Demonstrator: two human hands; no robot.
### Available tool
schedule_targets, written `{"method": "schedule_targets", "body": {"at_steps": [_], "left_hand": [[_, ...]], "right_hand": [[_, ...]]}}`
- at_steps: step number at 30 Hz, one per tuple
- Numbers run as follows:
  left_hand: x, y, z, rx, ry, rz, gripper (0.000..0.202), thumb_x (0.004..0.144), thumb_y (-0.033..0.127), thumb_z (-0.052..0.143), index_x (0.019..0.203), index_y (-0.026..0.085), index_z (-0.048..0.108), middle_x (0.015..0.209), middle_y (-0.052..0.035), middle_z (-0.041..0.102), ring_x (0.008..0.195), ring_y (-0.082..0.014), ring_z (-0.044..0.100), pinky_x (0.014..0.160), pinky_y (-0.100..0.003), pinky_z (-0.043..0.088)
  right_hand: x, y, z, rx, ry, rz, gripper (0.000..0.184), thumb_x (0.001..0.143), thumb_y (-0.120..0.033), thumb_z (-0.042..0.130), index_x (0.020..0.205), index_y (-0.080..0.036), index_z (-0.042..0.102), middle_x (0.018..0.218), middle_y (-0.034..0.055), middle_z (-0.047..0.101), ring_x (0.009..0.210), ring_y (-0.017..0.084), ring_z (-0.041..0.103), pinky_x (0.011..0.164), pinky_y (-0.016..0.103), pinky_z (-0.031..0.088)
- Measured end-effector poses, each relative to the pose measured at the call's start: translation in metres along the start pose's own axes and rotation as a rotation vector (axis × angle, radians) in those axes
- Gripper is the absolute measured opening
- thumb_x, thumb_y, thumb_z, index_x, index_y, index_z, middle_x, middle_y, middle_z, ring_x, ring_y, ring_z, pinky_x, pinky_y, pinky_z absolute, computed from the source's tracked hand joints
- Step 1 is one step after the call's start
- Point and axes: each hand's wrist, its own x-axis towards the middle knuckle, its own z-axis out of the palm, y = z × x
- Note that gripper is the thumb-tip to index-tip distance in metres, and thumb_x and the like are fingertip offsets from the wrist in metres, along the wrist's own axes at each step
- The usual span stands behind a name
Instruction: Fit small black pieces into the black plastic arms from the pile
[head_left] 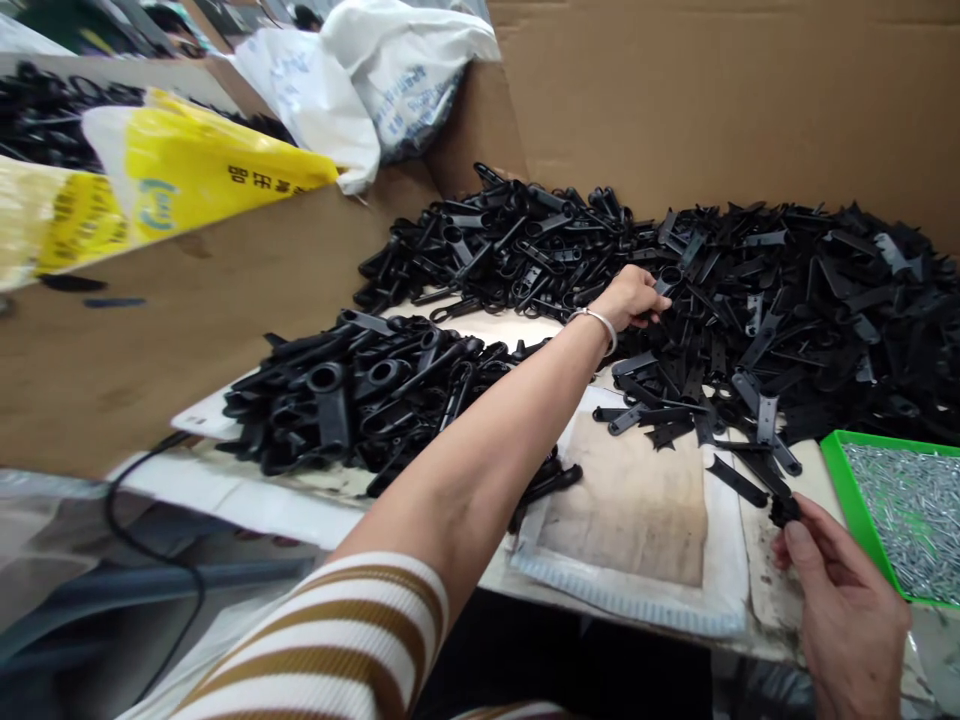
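Observation:
My left hand [634,298] reaches far forward into the big heap of black plastic parts [795,290], its fingers curled around one piece at the heap's near edge. A silver bracelet [598,324] sits on that wrist, and the sleeve is striped white and brown. My right hand [844,605] is at the lower right, close to me, pinching a small black plastic part [784,511] between thumb and fingers. A worn beige pad [637,500] lies on the table between the two hands.
A second heap of black ring-ended parts [360,395] lies at the left. A green tray [851,500] of small metal screws stands at the right edge. Cardboard walls [675,90] enclose the table. Yellow [187,170] and white bags [375,70] hang over the left wall. A black cable [142,540] dangles below.

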Motion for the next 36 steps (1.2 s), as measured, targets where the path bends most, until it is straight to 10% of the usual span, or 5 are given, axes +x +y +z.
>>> {"method": "schedule_targets", "body": {"at_steps": [10,14,20,23,36], "left_hand": [[-0.032,0.008,-0.033,-0.255,-0.018,0.116,0.019,0.08,0.003,0.062,0.068,0.015,0.053,0.064,0.002,0.06,0.064,-0.0108,0.064,0.077,-0.035,0.058],[-0.078,0.015,-0.039,-0.33,-0.083,0.201,0.019,0.077,0.001,0.066,0.069,0.014,0.055,0.06,0.0025,0.058,0.054,-0.0094,0.06,0.067,-0.031,0.057],[-0.186,-0.017,-0.004,-0.802,-0.52,0.165,0.029,0.074,0.013,0.073,0.103,0.012,0.068,0.084,-0.003,0.069,0.058,-0.0081,0.062,0.061,-0.025,0.055],[-0.214,-0.043,0.023,-1.013,-0.478,0.03,0.036,0.066,0.022,0.081,0.1,0.013,0.072,0.108,-0.0096,0.069,0.079,-0.0158,0.068,0.054,-0.02,0.051],[-0.228,-0.077,0.032,-1.219,-0.382,-0.019,0.047,0.067,0.017,0.079,0.113,0.019,0.07,0.125,-0.0102,0.065,0.113,-0.0289,0.062,0.071,-0.027,0.058]], "right_hand": [[0.005,-0.004,0.003,0.083,-0.01,-0.059,0.055,0.072,-0.047,0.077,0.117,-0.016,0.071,0.086,0.0072,0.074,0.066,0.015,0.065,0.067,0.028,0.056],[0.006,-0.008,0.004,0.145,-0.011,-0.088,0.057,0.072,-0.044,0.078,0.119,-0.014,0.069,0.093,0.009,0.075,0.068,0.015,0.067,0.069,0.03,0.058],[0.006,-0.012,0.008,0.12,-0.011,-0.158,0.057,0.073,-0.042,0.077,0.122,-0.014,0.067,0.087,0.0069,0.074,0.069,0.017,0.069,0.077,0.036,0.059],[-0.001,-0.022,0.011,0.089,-0.032,-0.273,0.049,0.074,-0.038,0.076,0.117,-0.014,0.069,0.094,0.0091,0.072,0.073,0.017,0.068,0.075,0.036,0.06],[-0.029,-0.082,0.059,-0.166,-0.148,-0.903,0.024,0.088,-0.026,0.065,0.111,-0.021,0.072,0.106,0.0078,0.072,0.081,0.016,0.069,0.071,0.031,0.063]]}}
